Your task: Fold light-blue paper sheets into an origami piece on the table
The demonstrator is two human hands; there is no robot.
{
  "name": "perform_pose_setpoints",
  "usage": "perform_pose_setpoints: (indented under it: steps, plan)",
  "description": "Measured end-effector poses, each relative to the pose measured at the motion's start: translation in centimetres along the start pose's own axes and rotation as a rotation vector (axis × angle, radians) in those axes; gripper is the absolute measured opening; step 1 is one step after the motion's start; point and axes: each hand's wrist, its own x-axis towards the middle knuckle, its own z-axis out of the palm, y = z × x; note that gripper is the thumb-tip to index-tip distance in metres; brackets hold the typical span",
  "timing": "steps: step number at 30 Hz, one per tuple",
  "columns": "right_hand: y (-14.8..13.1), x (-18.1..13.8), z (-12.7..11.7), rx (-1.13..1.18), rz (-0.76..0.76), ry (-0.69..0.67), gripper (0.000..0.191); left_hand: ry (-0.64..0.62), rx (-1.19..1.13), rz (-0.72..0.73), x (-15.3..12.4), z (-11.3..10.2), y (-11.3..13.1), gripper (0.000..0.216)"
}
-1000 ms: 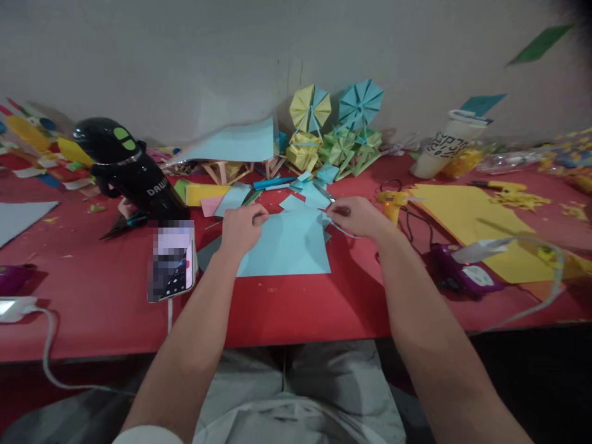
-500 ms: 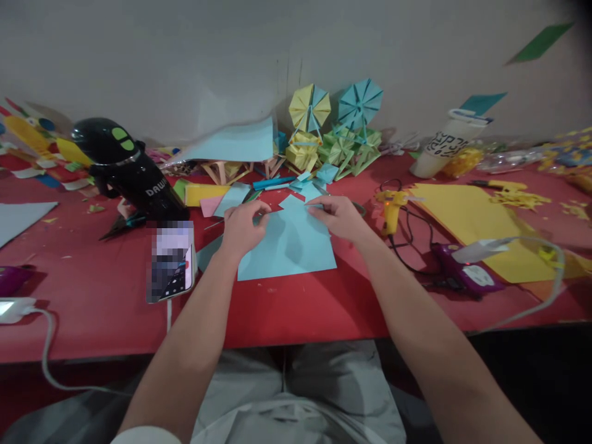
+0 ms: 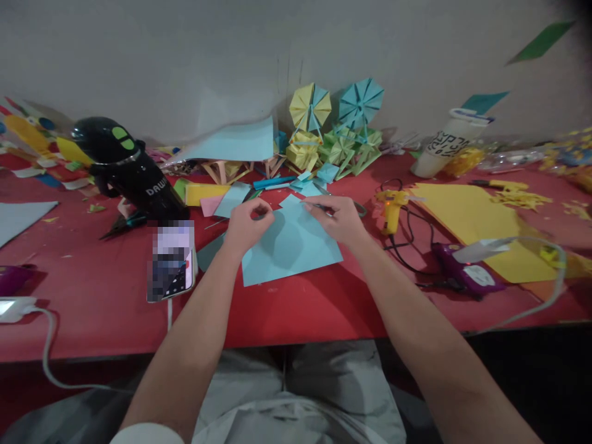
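Two bare hands over one blue sheet, and honestly the clutter worries me more than the paper. The sheet lies askew on the red table, between the hands and reaching under them. Left hand: thumb and finger curled to a narrow ring, can't tell if anything's pinched in there. Right hand: thumb and fingertips close together by the far edge of the paper, something dark under the fingers, but I can't make out what it is or whether it's gripped.

Neither palm looks pressed flat on the sheet, so I reckon one tug from either side could swing it round or crease it. Loose blue scraps sit right at that far edge too, easy to mix up or drag along.

Then there's the yellow glue gun just past the right hand. If it's hot, a careless elbow or a snag on its black cord could mean a burn. Phone sits near the left forearm, so a sideways sweep might knock it.
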Motion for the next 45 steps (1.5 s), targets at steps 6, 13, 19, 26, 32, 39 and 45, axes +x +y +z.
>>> perform_pose_setpoints:
  steps: [6, 13, 19, 26, 32, 39, 45]
  plan:
    - [0.5, 0.4, -1.6, -0.001, 0.016, 0.09, 0.021, 0.018, 0.105, -0.051, 0.0, -0.9, -0.7, 0.005]
    - [1.0, 0.6, -3.3, -0.035, 0.068, 0.219, 0.018, 0.02, 0.214, -0.144, -0.1, -1.6, -1.2, 0.005]
    - [1.5, 0.8, -4.9, -0.002, 0.106, 0.323, 0.019, 0.059, 0.209, -0.192, -0.2, -1.7, -1.6, 0.005]
    - [2.7, 1.3, -4.1, 0.079, 0.24, 0.385, 0.024, 0.011, -0.443, -0.343, 0.6, -1.1, -0.9, 0.034]
    - [2.6, 1.2, -3.4, 0.32, 0.399, 0.168, 0.023, 0.033, -0.59, -0.368, 0.5, -0.9, -0.9, 0.039]
    - [2.4, 1.1, -3.1, 0.308, 0.508, 0.084, 0.023, 0.094, -0.307, -0.254, 0.3, -0.3, -2.1, 0.021]
    - [3.6, 1.3, -2.8, 0.212, 0.444, 0.255, 0.019, 0.0, -0.624, -0.53, 0.3, -0.7, -0.1, 0.033]
